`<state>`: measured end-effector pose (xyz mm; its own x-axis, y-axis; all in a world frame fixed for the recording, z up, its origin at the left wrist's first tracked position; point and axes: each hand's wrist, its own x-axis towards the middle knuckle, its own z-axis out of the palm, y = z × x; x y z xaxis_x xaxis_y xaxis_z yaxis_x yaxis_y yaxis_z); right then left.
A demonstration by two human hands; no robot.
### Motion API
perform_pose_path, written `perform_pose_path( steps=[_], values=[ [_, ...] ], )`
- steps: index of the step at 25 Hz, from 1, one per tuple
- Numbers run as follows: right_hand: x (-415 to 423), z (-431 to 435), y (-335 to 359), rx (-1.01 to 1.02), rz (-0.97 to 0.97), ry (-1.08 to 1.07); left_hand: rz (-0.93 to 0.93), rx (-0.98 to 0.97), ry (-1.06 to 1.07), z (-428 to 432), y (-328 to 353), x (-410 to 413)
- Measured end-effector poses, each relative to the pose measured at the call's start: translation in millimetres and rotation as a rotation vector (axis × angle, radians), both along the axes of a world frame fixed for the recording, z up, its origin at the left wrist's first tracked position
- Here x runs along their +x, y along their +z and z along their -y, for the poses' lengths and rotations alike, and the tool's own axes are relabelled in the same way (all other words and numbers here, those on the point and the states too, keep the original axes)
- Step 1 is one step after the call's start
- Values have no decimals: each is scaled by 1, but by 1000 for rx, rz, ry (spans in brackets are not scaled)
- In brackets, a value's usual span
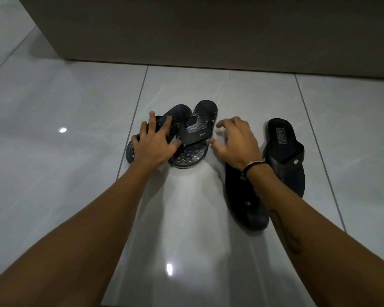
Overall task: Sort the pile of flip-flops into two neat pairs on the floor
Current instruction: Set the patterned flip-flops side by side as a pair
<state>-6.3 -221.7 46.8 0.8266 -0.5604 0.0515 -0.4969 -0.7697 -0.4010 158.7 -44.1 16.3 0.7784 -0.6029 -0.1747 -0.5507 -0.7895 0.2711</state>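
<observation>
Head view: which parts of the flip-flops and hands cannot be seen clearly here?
- Left patterned flip-flop: its strap and middle are covered by the left hand.
- Near black flip-flop: partly hidden under the right hand and forearm; very dark.
- Far black flip-flop: insole logo too small to read.

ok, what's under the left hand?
The left hand rests spread on a patterned flip-flop, covering its strap and middle; toe and heel ends show. Its match lies alongside, overlapping it. How they overlap beneath the palm is hidden.

Glossy pale tiled floor (53,107), brown wall (208,29).
</observation>
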Motion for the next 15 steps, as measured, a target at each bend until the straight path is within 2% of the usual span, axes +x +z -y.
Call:
perform_pose_path(
  steps=[1,3,4,7,9,12,15],
  values=[
    [16,-12,3,81,23,16,-6,-26,27,-2,3,5],
    [47,-24,5,218,-54,59,-38,-59,50,-9,6,20],
    [58,-25,3,216,-141,93,-77,-65,42,-15,6,26],
    [71,-24,-7,33,-383,195,-244,-64,55,-26,17,36],
    [70,-31,-10,37,-374,207,-302,10,52,-29,28,39],
    [70,-49,-8,38,-331,268,-293,173,-13,-43,44,40],
    [63,-73,-13,14,-329,346,-270,199,-41,-73,53,30]
  ],
)
